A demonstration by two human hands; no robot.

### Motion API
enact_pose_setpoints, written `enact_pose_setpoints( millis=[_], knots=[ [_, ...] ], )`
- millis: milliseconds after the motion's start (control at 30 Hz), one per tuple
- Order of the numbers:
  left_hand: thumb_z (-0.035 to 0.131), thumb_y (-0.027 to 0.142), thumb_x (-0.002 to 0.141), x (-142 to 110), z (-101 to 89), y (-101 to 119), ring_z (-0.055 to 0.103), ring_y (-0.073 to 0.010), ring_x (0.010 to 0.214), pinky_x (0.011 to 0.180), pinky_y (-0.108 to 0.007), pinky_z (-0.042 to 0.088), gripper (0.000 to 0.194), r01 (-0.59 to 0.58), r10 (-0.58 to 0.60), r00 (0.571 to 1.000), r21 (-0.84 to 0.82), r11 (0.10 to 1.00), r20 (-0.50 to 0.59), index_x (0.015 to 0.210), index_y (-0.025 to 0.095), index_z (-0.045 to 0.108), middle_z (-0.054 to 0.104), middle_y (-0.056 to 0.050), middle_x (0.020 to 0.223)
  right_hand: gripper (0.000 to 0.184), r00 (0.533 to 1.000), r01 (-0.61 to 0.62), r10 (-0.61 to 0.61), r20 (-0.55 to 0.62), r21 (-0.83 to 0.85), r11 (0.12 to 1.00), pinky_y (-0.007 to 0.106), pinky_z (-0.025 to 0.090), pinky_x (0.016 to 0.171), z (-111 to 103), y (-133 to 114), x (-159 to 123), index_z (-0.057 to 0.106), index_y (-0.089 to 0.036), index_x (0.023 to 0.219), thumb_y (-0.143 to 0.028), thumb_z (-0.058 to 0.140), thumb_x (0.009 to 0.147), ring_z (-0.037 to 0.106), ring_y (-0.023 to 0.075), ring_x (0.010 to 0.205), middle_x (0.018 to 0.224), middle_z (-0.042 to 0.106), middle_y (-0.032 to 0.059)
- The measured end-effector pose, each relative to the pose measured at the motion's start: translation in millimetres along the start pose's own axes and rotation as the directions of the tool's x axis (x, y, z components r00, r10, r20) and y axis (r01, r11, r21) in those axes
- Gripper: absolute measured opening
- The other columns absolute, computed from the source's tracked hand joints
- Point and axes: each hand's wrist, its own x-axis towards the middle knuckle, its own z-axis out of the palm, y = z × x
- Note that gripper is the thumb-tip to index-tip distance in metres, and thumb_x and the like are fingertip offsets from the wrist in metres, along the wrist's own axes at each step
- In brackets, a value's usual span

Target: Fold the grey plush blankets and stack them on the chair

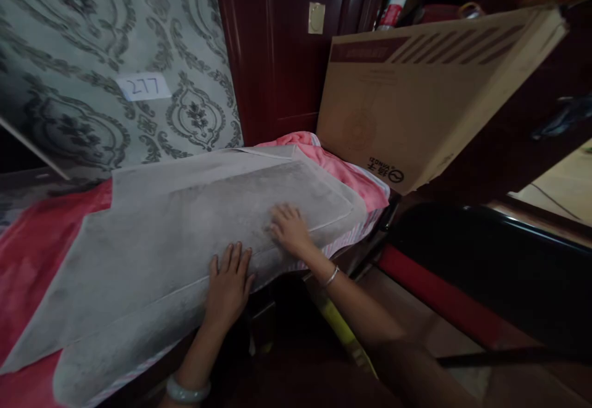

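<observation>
A grey plush blanket [185,229] lies folded across a bed covered with a red and pink sheet [32,248]. My left hand [229,281] rests flat on the blanket's near edge, fingers stretched out and slightly apart. My right hand [289,228] lies palm down on the blanket a little further right and further in, fingers spread. Neither hand holds anything. A pale bangle circles my left wrist and a thin bracelet my right.
A large flat cardboard box [416,93] leans against a dark red wooden cabinet [277,50] at the bed's far end. Patterned wallpaper carries a paper label [143,85] reading 277. A black and red object [485,272] stands at the right on the floor.
</observation>
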Motion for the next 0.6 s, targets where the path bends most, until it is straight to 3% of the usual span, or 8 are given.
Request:
enact_pose_setpoints(
  millis=[100,267,367,433,533,600],
  knots=[
    [0.039,0.035,0.098,0,-1.8,1,0.039,-0.0373,0.148,0.116,-0.065,0.033,0.055,-0.005,0.005,1.000,0.004,1.000,-0.004,0.149,0.018,0.053,0.044,-0.016,0.158,0.056,0.988,-0.152,0.151,-0.014,-0.087,0.985,0.059,0.020,0.121,1,26,2,0.043,-0.023,0.155,-0.045,0.045,0.104,0.026,0.0345,0.152,0.164,0.036,0.0114],
    [0.038,0.035,0.099,-3,0.0,-1,0.040,-0.0375,0.147,0.116,-0.065,0.034,0.053,-0.025,0.026,0.999,0.010,1.000,-0.036,0.147,0.019,0.055,0.045,-0.015,0.157,0.054,0.988,-0.153,0.153,-0.015,-0.121,0.981,0.054,0.021,0.121,12,41,-23,0.046,-0.021,0.154,-0.043,0.041,0.104,0.028,0.0327,0.152,0.164,0.036,0.0125],
    [0.040,0.035,0.099,-4,1.5,-2,0.041,-0.0375,0.146,0.115,-0.065,0.036,0.052,-0.030,0.032,0.998,0.022,0.999,-0.059,0.146,0.019,0.056,0.046,-0.015,0.157,0.047,0.991,-0.127,0.131,0.028,-0.100,0.987,0.048,0.027,0.119,-6,50,-13,0.057,-0.020,0.144,-0.039,0.041,0.104,0.043,0.0290,0.144,0.153,0.051,0.0127],
    [0.042,0.034,0.099,-4,3.0,-2,0.042,-0.0380,0.145,0.114,-0.065,0.036,0.051,-0.031,0.033,0.996,0.018,0.999,-0.080,0.145,0.019,0.057,0.046,-0.016,0.157,0.047,0.988,-0.153,0.154,-0.005,-0.111,0.982,0.047,0.028,0.119,-24,62,4,0.060,-0.020,0.142,-0.038,0.038,0.105,0.045,0.0280,0.141,0.149,0.056,0.0123],
    [0.043,0.032,0.099,-4,6.4,0,0.043,-0.0377,0.145,0.115,-0.064,0.035,0.049,-0.031,0.030,0.993,0.001,1.000,-0.110,0.143,0.018,0.058,0.047,-0.017,0.156,0.055,0.946,-0.316,0.294,-0.133,-0.193,0.929,0.053,0.025,0.119,-40,89,22,0.046,-0.018,0.153,-0.042,0.036,0.105,0.030,0.0331,0.150,0.162,0.039,0.0132],
    [0.044,0.031,0.098,-5,7.3,2,0.042,-0.0374,0.146,0.115,-0.064,0.035,0.048,-0.026,0.025,0.994,-0.012,1.000,-0.109,0.143,0.017,0.057,0.046,-0.016,0.157,0.059,0.917,-0.399,0.377,-0.131,-0.254,0.881,0.055,0.026,0.118,-38,106,24,0.041,-0.017,0.156,-0.045,0.035,0.105,0.026,0.0358,0.151,0.165,0.032,0.0139]
  ],
)
